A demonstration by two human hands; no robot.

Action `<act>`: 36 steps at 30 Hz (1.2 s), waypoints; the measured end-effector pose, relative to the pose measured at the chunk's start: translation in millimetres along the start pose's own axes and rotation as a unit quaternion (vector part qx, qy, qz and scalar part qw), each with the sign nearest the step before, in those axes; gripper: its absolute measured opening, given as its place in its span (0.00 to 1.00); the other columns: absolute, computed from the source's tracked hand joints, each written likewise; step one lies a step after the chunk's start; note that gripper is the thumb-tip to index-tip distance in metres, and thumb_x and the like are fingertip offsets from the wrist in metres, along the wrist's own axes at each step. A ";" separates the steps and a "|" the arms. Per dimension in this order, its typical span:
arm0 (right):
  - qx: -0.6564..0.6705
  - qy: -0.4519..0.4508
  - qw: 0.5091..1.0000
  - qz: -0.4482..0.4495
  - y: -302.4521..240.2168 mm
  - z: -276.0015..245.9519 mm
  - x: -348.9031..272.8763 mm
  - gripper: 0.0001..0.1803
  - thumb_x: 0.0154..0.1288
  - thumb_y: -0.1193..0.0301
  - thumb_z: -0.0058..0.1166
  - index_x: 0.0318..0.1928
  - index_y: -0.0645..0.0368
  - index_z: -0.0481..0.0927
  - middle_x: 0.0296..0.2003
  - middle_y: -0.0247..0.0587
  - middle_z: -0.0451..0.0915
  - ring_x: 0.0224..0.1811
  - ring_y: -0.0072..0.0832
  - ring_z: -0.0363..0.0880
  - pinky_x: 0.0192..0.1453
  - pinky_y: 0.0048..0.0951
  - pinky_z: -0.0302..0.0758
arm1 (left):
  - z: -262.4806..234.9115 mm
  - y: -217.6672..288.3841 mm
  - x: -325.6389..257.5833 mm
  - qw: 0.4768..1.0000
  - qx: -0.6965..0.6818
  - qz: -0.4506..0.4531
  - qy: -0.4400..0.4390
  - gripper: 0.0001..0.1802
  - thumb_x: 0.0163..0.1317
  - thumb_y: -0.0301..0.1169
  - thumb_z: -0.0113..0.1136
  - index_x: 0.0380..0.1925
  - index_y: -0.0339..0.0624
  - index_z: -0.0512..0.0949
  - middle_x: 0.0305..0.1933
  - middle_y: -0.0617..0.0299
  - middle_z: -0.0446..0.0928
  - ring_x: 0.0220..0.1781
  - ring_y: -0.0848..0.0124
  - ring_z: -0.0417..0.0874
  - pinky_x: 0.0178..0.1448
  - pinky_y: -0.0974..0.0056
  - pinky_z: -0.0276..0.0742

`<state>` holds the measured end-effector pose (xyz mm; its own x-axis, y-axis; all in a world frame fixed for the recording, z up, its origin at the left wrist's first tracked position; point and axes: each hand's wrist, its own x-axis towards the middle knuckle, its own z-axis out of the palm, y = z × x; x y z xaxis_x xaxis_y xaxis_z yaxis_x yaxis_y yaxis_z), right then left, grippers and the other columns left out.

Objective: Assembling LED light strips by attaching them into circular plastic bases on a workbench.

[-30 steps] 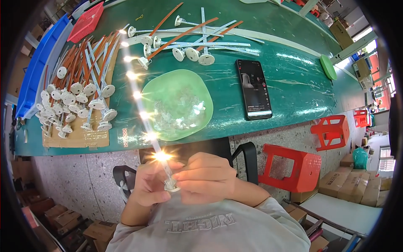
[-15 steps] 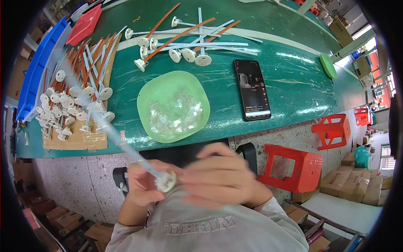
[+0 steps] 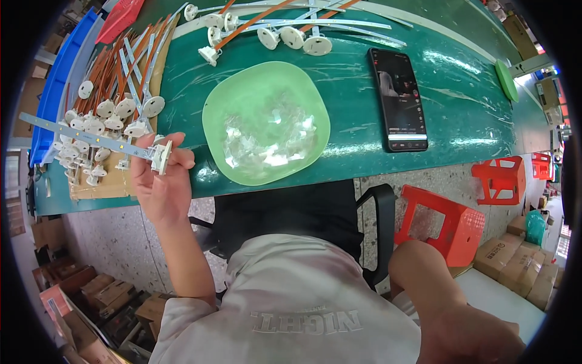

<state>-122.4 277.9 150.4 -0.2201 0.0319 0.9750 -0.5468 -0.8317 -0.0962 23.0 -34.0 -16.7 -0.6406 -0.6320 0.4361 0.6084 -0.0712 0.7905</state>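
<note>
Light strip (image 3: 91,138) in left hand (image 3: 159,188)

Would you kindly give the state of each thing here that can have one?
LED strip: unlit, held level in the left hand.
Right hand: out of view.
Phone: screen on, flat on the table.
Green dish: holds clear small parts.
</note>
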 end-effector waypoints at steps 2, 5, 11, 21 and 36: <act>0.038 0.039 0.998 -0.032 11.7 3.2 -4.9 0.17 0.58 0.87 0.51 0.16 0.57 0.73 0.14 0.34 0.69 0.25 0.25 0.76 0.68 0.40 0.76 | -0.2 -1.5 1.4 1.000 0.003 -0.004 -0.005 0.36 0.62 0.36 0.68 0.66 0.34 0.64 0.59 0.35 0.75 0.42 0.59 0.82 0.49 0.57 0.74; 0.099 0.074 0.992 -0.031 18.6 14.0 -5.8 0.17 0.59 0.88 0.50 0.16 0.57 0.74 0.14 0.35 0.70 0.23 0.26 0.75 0.70 0.40 0.74 | -1.1 -0.5 0.2 1.000 0.014 -0.008 -0.007 0.37 0.61 0.37 0.69 0.65 0.33 0.65 0.58 0.34 0.76 0.41 0.59 0.82 0.48 0.58 0.75; 0.093 0.061 0.994 -0.010 17.5 10.0 -8.8 0.19 0.61 0.88 0.47 0.15 0.58 0.74 0.13 0.35 0.70 0.20 0.25 0.73 0.71 0.38 0.74 | -1.1 -0.7 0.9 0.999 0.035 -0.008 -0.026 0.39 0.58 0.38 0.72 0.65 0.33 0.65 0.57 0.33 0.76 0.41 0.59 0.82 0.48 0.58 0.76; 0.034 0.054 0.996 -0.065 9.4 16.4 -5.8 0.19 0.59 0.89 0.45 0.12 0.59 0.72 0.11 0.35 0.67 0.19 0.25 0.72 0.71 0.38 0.74 | 2.0 0.4 -1.2 0.998 0.063 -0.015 -0.020 0.40 0.55 0.38 0.75 0.63 0.34 0.68 0.56 0.34 0.76 0.41 0.58 0.82 0.48 0.58 0.78; -0.271 -0.204 0.888 0.311 95.5 6.8 -46.0 0.05 0.59 0.76 0.59 0.30 0.60 0.75 0.24 0.36 0.74 0.20 0.33 0.74 0.21 0.36 0.68 | 8.0 1.3 -1.8 0.997 0.066 0.006 -0.039 0.32 0.55 0.30 0.71 0.59 0.33 0.71 0.54 0.37 0.78 0.40 0.59 0.82 0.46 0.59 0.79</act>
<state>-159.0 193.2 97.8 -0.3650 -0.6365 0.6794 -0.7542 -0.2257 -0.6166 21.2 -26.8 -13.0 -0.6712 -0.5700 0.4739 0.5530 0.0407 0.8322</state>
